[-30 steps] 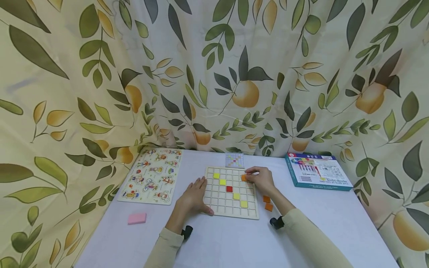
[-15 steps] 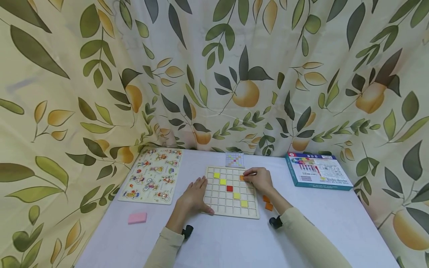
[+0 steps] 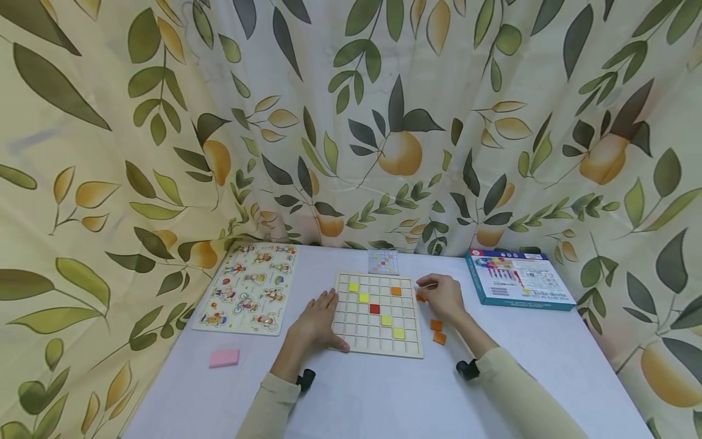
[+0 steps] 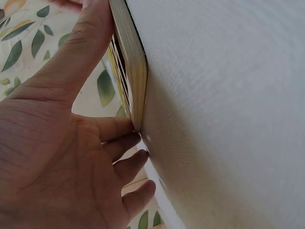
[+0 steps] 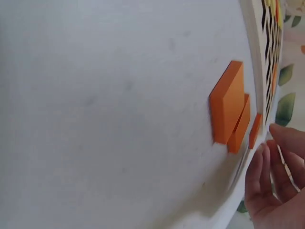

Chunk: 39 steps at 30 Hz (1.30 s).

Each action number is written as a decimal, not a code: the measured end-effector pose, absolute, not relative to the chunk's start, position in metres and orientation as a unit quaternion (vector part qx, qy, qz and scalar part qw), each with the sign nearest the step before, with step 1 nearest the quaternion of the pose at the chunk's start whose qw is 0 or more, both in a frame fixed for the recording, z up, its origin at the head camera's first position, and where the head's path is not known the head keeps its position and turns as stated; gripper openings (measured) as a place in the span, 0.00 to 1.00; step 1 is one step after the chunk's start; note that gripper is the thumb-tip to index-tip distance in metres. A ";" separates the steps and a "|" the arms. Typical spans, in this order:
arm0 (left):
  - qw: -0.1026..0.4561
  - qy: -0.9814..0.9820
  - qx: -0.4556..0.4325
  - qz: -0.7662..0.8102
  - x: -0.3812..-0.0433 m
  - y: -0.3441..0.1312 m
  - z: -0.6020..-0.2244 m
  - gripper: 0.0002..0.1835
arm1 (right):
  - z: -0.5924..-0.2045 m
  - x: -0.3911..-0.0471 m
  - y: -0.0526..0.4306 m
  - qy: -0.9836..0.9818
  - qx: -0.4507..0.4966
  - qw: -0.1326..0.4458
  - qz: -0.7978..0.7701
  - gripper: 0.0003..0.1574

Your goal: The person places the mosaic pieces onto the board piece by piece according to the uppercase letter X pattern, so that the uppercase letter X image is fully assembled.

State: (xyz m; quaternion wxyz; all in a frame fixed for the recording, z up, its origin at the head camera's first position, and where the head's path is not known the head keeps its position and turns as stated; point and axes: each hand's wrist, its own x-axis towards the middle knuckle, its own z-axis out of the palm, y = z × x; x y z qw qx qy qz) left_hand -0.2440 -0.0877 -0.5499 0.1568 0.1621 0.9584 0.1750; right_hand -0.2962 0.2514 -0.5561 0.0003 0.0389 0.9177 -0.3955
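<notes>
A pale wooden grid board [image 3: 351, 341] lies flat mid-table, holding several yellow tiles [image 3: 386, 321], one red tile [image 3: 375, 309] and one orange tile [image 3: 396, 291]. My left hand [image 3: 315, 320] rests against the board's left side, fingers extended along the edge and thumb at the near corner. In the left wrist view, the thumb [image 4: 71, 57] touches the board's edge [image 4: 138, 86]. Just right of the board, my right hand [image 3: 444, 299] has its fingertips at a loose orange tile [image 3: 420, 298], partly hidden by them. Two more orange tiles [image 5: 231, 105] lie nearer me.
Beyond the board lies a small colored pattern card [image 3: 383, 262]. A picture puzzle board [image 3: 247, 289] and a pink block [image 3: 224, 358] are at left. A teal box [image 3: 521, 280] sits at back right. A leaf-print curtain [image 3: 351, 122] hangs behind the table.
My right hand has let go of the orange tile in the board's upper right cell and moved right to a loose orange tile beside the board. The left hand stays put.
</notes>
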 end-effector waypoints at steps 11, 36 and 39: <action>0.147 0.960 0.163 0.174 -0.245 -0.090 -0.557 0.74 | -0.559 -0.291 0.268 0.923 0.013 0.025 -0.383 0.17; 0.149 0.961 0.163 0.169 -0.245 -0.089 -0.555 0.75 | -0.549 -0.290 0.253 0.899 -0.031 0.002 -0.436 0.15; 0.147 0.960 0.166 0.173 -0.244 -0.089 -0.554 0.75 | -0.548 -0.291 0.243 0.897 -0.037 0.008 -0.441 0.13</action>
